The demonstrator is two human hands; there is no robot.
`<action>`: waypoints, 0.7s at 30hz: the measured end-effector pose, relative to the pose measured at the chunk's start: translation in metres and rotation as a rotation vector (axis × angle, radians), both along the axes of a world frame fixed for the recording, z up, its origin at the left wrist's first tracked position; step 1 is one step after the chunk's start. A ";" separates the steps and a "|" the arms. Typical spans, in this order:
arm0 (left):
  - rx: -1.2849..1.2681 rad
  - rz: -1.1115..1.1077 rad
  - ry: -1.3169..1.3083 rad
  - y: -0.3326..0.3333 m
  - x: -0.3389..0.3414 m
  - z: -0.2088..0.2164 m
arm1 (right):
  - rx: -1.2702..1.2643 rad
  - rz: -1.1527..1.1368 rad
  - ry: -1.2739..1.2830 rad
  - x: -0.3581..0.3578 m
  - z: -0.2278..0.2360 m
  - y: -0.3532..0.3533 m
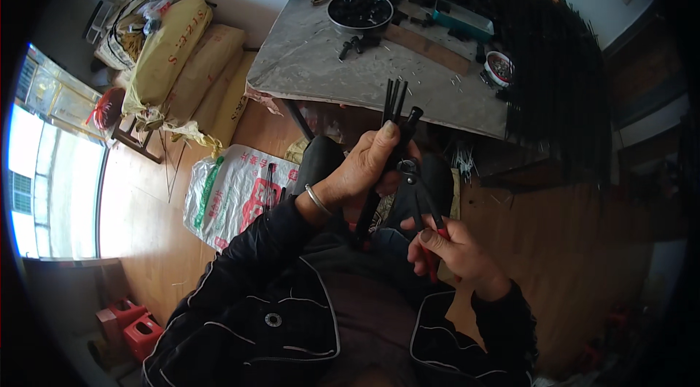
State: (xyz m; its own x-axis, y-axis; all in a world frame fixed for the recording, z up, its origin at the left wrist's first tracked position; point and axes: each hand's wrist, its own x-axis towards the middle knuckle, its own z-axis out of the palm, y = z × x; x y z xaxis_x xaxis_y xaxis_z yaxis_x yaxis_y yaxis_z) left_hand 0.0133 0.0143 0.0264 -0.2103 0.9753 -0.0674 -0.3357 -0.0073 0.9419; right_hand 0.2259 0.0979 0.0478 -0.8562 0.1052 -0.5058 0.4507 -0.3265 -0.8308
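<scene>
Clutching black rods in left hand, ends beyond it, right hand grasping red-handled pliers

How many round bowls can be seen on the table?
2: a larger bowl holding black parts, near the left end of the brown strip, and a small bowl near its right end. Others may be hidden behind the dark heap.

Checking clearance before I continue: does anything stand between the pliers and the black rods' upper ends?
Yes, the left hand: its grip wraps the black rods, lying between their upper ends and the red-handled pliers. A thicker black piece stands alongside.
</scene>
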 end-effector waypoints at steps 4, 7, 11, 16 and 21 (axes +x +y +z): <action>0.002 0.009 -0.147 0.002 -0.002 -0.007 | 0.003 -0.023 -0.030 -0.005 0.003 -0.007; -0.001 -0.004 -0.170 0.006 -0.005 -0.010 | -0.026 -0.037 -0.019 -0.006 -0.001 -0.010; 0.015 0.008 -0.116 0.010 -0.009 -0.016 | -0.298 -0.140 -0.013 -0.015 0.000 -0.023; 0.023 0.017 -0.096 0.011 -0.019 -0.022 | -0.448 -0.137 -0.039 -0.029 -0.007 -0.028; 0.012 0.089 -0.123 0.022 -0.028 -0.029 | -0.013 -0.132 -0.109 -0.039 -0.010 -0.023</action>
